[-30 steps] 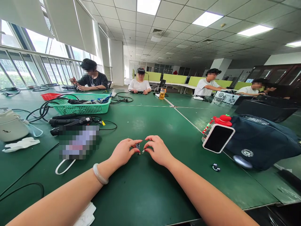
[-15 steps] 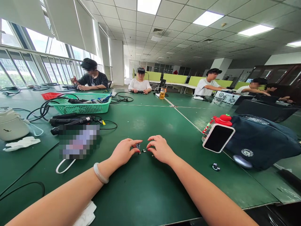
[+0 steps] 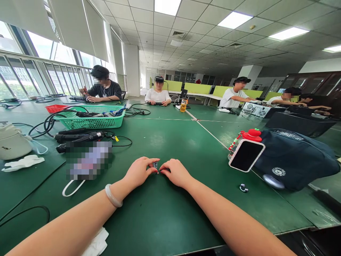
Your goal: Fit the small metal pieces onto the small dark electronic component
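My left hand (image 3: 137, 172) is closed in a pinch, with a small blue-grey circuit board (image 3: 155, 165) upright between thumb and forefinger. Just to its right, my right hand (image 3: 176, 172) has its thumb and fingertips drawn together beside the board. Whatever those right fingertips hold, if anything, is too small to make out. A tiny pale bit (image 3: 158, 172) shows at the board's lower edge, between the two hands. Both hands are low over the green table (image 3: 160, 213). The tabletop just behind the right fingers is hidden.
On the left are a green basket (image 3: 90, 122) of tools, black handheld tools (image 3: 80, 140), cables and a blurred pouch (image 3: 90, 161). A phone (image 3: 247, 155) leans on a red-lidded bottle (image 3: 252, 135) beside a dark bag (image 3: 295, 156). An earbud-like item (image 3: 243, 187) lies nearer. Several people sit beyond.
My right hand has moved slightly left and its spread fingers have closed together near the board. Small dark pieces seen between the hands no longer show. My left hand keeps its pinch.
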The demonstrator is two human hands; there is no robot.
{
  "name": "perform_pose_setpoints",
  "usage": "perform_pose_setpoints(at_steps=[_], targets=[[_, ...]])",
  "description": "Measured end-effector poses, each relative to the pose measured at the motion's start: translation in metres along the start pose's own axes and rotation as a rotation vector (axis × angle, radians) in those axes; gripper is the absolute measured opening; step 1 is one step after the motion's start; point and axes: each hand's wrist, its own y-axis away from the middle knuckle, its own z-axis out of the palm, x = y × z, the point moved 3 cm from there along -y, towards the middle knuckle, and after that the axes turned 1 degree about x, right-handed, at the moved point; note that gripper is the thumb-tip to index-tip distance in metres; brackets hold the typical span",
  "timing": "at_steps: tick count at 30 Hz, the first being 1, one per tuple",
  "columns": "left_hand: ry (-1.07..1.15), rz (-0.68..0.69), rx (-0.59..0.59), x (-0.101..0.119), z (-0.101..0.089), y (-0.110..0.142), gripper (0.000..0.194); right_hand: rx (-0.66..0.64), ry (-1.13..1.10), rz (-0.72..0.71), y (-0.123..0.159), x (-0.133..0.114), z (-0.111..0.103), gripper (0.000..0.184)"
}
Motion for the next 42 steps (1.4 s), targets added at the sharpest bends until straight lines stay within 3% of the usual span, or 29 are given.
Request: perform_pose_setpoints(at_steps=[8,15,23,28,37,42], targets=[[0.048,0.016,-0.012,0.004,0.0,0.0,0.037,0.05,-0.839,0.326,-0.003,0.009,0.001,0.021],[0.109,0.026,0.02,0.007,0.001,0.001,0.039,0.111,-0.97,0.394,-0.003,0.003,0.004,0.025],[0.123,0.042,0.052,0.006,0.003,0.001,0.04,0.127,-1.034,0.425,-0.004,0.002,0.005,0.024],[0.121,0.051,0.054,0.007,0.003,0.001,0.04,0.124,-1.053,0.356,-0.005,0.003,0.011,0.024],[0.099,0.115,0.05,0.01,0.0,0.005,0.04,0.166,-0.483,0.19,0.001,-0.002,0.003,0.015],[0.071,0.162,0.032,0.016,-0.004,0.008,0.037,0.147,-0.356,0.135,0.003,-0.006,-0.001,0.013]])
